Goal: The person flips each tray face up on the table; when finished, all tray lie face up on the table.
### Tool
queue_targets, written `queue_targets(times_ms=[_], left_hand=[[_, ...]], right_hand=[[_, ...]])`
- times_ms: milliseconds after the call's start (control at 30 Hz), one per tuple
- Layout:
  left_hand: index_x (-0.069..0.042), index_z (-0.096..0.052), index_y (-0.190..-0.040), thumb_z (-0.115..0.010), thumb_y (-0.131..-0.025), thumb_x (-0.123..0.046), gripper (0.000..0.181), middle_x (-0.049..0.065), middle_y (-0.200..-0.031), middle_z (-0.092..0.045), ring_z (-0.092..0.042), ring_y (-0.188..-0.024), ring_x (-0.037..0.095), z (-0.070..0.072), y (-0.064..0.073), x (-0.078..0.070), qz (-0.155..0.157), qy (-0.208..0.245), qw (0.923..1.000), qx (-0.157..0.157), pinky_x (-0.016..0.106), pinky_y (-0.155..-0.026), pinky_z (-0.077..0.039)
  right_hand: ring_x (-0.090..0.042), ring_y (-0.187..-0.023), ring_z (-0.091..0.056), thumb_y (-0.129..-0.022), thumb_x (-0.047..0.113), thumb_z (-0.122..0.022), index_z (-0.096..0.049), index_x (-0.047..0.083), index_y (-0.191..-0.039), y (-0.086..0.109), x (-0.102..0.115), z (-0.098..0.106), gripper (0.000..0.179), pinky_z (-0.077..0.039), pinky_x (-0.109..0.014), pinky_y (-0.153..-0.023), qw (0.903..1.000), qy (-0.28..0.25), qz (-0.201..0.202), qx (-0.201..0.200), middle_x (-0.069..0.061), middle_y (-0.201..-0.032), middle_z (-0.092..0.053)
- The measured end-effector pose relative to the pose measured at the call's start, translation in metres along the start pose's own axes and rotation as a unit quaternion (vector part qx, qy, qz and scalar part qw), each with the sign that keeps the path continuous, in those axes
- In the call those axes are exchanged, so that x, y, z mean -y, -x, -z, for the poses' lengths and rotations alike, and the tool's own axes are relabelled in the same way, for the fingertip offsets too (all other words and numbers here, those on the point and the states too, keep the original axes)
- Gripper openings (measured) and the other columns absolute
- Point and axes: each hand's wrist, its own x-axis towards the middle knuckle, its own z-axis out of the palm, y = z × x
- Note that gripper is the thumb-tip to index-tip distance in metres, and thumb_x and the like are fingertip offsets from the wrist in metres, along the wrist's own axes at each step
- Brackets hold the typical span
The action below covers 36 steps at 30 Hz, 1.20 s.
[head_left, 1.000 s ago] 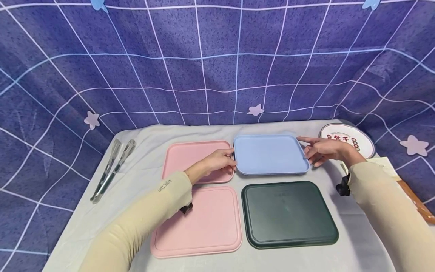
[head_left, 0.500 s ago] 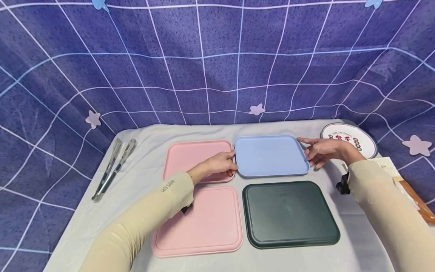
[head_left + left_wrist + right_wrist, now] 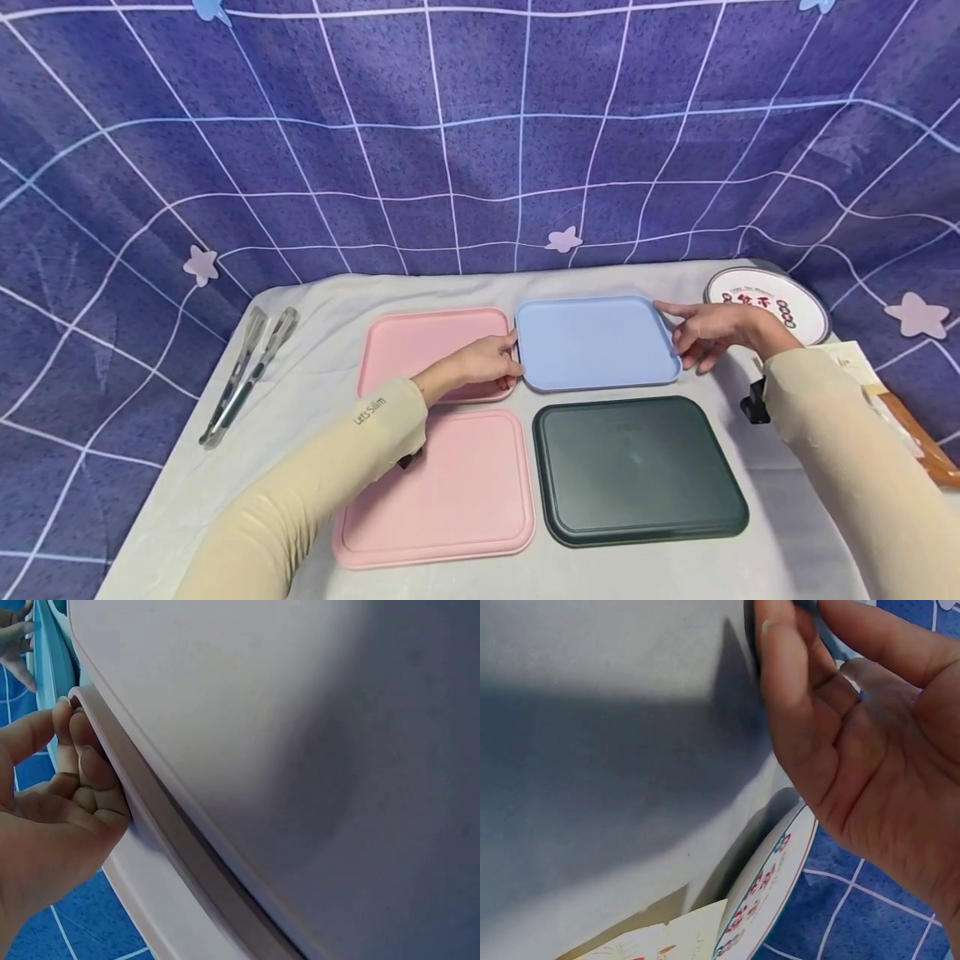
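Note:
A light blue tray [image 3: 596,342] lies on the table at the back, right of centre. My left hand [image 3: 480,364] holds its left edge, with the thumb and fingers bent at the rim. Part of that hand lies over a pink tray [image 3: 405,346] at the back left. On the opposite side my right hand [image 3: 716,332] grips the right edge, its index finger stretched along the far corner and the others curled by the rim. In the left wrist view, the curled fingers [image 3: 94,769] are close to a pink rim. The right wrist view cuts off most of the blue tray.
In front lie a larger pink tray [image 3: 450,492] and a dark green tray [image 3: 641,471]. Metal tongs [image 3: 247,375] rest at the left. A white oval plate [image 3: 772,292] with red markings and a paper-and-brown packet [image 3: 892,400] are by my right arm. A blue curtain [image 3: 480,150] hangs behind.
The blue tray has shifted slightly toward me, its front edge closer to the dark green tray. Both hands have stayed at its sides. The other trays have not visibly moved.

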Motion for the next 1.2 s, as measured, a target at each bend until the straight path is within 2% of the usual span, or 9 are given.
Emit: queue_targets(times_ms=[133,267,633,867,1067,1200], left_hand=[[0.002,-0.014,-0.158,-0.063,-0.095,-0.017,0.082,-0.001,-0.065,-0.062,-0.061,-0.059,0.009,-0.001,-0.001,-0.002,-0.001,-0.029,0.9996,-0.004,0.022,-0.067,-0.055],[0.003,-0.013,-0.157,-0.063,-0.095,-0.016,0.082,-0.002,-0.063,-0.061,-0.06,-0.057,0.008,-0.002,0.0,-0.004,0.005,-0.039,0.9992,-0.001,0.021,-0.066,-0.054],[0.003,-0.015,-0.157,-0.063,-0.097,-0.017,0.08,-0.003,-0.061,-0.061,-0.06,-0.056,0.007,-0.003,0.002,-0.011,0.017,-0.096,0.9952,-0.008,0.018,-0.065,-0.051],[0.004,-0.016,-0.157,-0.063,-0.096,-0.013,0.079,-0.001,-0.06,-0.06,-0.058,-0.055,0.008,-0.004,0.002,-0.013,0.019,-0.075,0.9969,-0.013,0.02,-0.064,-0.054],[0.003,-0.016,-0.157,-0.064,-0.096,-0.013,0.079,-0.001,-0.06,-0.06,-0.057,-0.055,0.008,-0.005,0.003,-0.014,0.027,-0.071,0.9968,-0.025,0.018,-0.063,-0.051],[0.002,-0.018,-0.157,-0.065,-0.095,-0.013,0.079,-0.001,-0.058,-0.06,-0.057,-0.054,0.008,-0.007,0.004,-0.014,0.024,-0.075,0.9962,-0.036,0.02,-0.067,-0.051]], right_hand=[[-0.017,-0.078,-0.069,-0.09,0.008,-0.062,0.014,0.025,-0.16,0.001,0.002,-0.001,0.105,-0.059,-0.038,-0.067,0.9998,0.019,-0.001,-0.006,-0.009,-0.1,-0.057],[-0.017,-0.077,-0.069,-0.09,0.009,-0.063,0.015,0.024,-0.16,0.001,0.003,-0.003,0.106,-0.059,-0.038,-0.066,0.9997,0.023,-0.006,-0.012,-0.009,-0.1,-0.056],[-0.017,-0.076,-0.07,-0.089,0.008,-0.065,0.015,0.026,-0.16,0.002,0.004,-0.004,0.108,-0.06,-0.037,-0.066,0.9999,0.009,-0.005,-0.011,-0.009,-0.099,-0.056],[-0.017,-0.076,-0.069,-0.089,0.007,-0.064,0.016,0.026,-0.16,0.001,0.003,-0.003,0.108,-0.06,-0.037,-0.066,0.9999,0.002,-0.006,-0.01,-0.009,-0.099,-0.056],[-0.016,-0.074,-0.069,-0.088,0.006,-0.064,0.016,0.026,-0.159,0.0,0.004,-0.004,0.109,-0.06,-0.036,-0.064,1.0,0.0,-0.005,-0.008,-0.009,-0.097,-0.056],[-0.016,-0.074,-0.069,-0.088,0.005,-0.062,0.017,0.026,-0.159,0.0,0.004,-0.005,0.109,-0.059,-0.036,-0.065,1.0,-0.003,-0.007,-0.004,-0.008,-0.094,-0.058]])
